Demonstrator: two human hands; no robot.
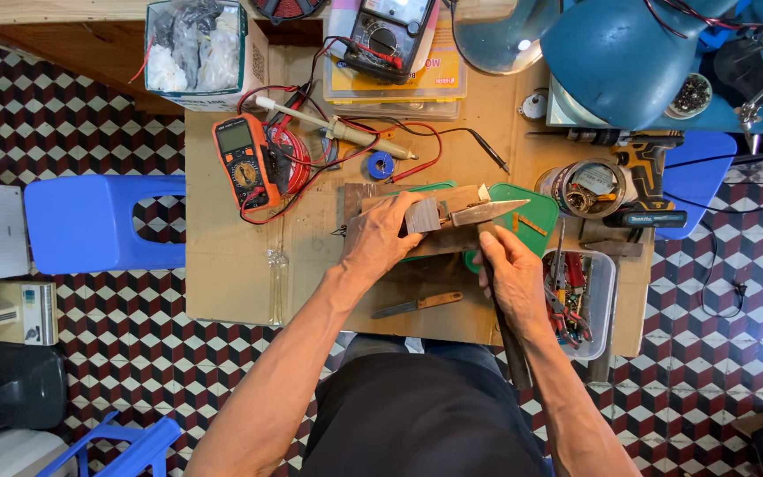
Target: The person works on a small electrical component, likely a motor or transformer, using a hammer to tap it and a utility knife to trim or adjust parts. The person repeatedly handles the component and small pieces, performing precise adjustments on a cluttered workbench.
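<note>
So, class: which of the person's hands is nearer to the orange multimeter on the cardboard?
Left. The left hand rests on the wooden block just to the right of the orange multimeter; the right hand grips a tool handle farther right, beside the parts tray.
</note>
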